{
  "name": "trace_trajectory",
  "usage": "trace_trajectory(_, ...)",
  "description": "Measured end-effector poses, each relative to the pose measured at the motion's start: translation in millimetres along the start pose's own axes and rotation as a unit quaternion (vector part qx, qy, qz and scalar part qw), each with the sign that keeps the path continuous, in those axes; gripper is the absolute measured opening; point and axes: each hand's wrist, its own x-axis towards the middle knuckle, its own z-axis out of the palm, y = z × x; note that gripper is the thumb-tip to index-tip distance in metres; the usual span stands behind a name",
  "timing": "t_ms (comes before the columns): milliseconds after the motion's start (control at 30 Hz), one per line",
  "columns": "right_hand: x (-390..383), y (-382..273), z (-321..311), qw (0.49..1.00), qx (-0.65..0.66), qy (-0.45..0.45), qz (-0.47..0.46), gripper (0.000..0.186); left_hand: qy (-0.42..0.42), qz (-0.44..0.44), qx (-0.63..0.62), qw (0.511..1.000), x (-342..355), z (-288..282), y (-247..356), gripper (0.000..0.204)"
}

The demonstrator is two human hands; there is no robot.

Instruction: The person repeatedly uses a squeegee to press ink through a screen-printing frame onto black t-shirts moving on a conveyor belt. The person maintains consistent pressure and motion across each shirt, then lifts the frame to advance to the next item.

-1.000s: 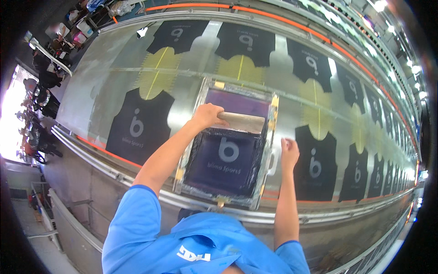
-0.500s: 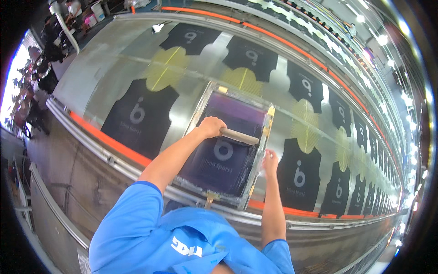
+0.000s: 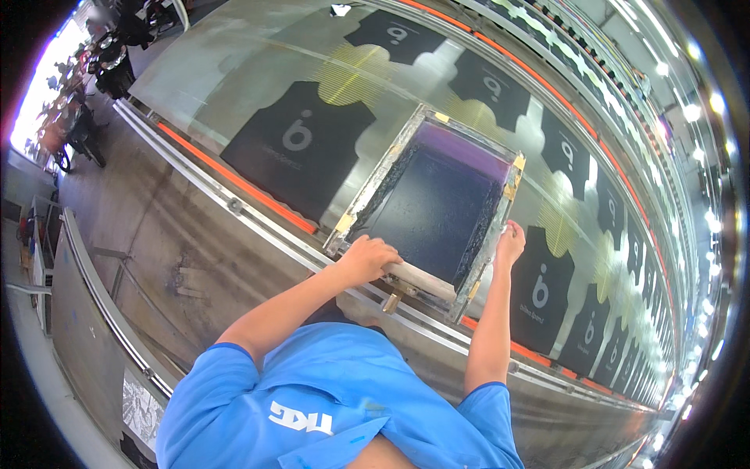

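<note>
A screen-printing frame (image 3: pixel 478 291) lies tilted over the long table, with dark ink spread across its mesh and a purple band at the far end. My left hand (image 3: pixel 369 259) is closed on the left end of a squeegee (image 3: pixel 424 280), which rests across the near end of the mesh. Beside the frame's right edge, my right hand (image 3: pixel 511 244) is closed with fingers pinched together; whatever it may hold is hidden. A dark shirt piece (image 3: pixel 301 148) with a pale printed mark lies left of the frame, and another dark piece (image 3: pixel 539 297) lies to its right.
The long table (image 3: pixel 187 102) carries several more dark pieces in two rows, with yellow striped patches (image 3: pixel 348 74) between them. A metal rail (image 3: pixel 195 180) and an orange strip (image 3: pixel 234 195) run along its near edge. Motorbikes (image 3: pixel 109 66) stand at the far left.
My left hand has drawn the squeegee toward me, from the middle of the mesh to its near end. Dark ink now covers the printed mark seen through it. The view has shifted.
</note>
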Motion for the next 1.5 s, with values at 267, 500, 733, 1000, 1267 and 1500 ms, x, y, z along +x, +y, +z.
trace_trajectory(267,-100.0,-82.0,181.9,0.998,0.054,-0.022,-0.031,0.021,-0.021,-0.046,0.115,0.992,-37.0,-131.7,-190.6,0.034)
trace_trajectory(500,-190.6,-165.0,311.5,0.993,0.109,-0.037,-0.006,0.02,-0.117,-0.046,0.12,0.985,-83.2,-205.5,-335.8,0.026)
trace_trajectory(733,-209.5,-181.8,343.7,0.997,0.068,-0.02,-0.007,0.021,-0.081,-0.054,0.101,0.99,-110.7,-209.2,-374.4,0.034)
trace_trajectory(1000,-205.7,-170.8,329.3,0.991,-0.085,-0.101,-0.012,0.027,0.009,-0.043,0.081,0.996,40.8,-226.5,-424.1,0.021)
trace_trajectory(1267,-69.3,-302.0,365.3,0.865,-0.218,-0.138,-0.43,0.057,-0.156,-0.035,0.135,0.978,228.9,-269.0,-489.0,0.049)
trace_trajectory(1500,-7.3,-282.3,430.9,0.85,-0.303,-0.312,-0.298,0.062,-0.179,-0.048,0.121,0.975,255.3,-258.4,-489.0,0.056)
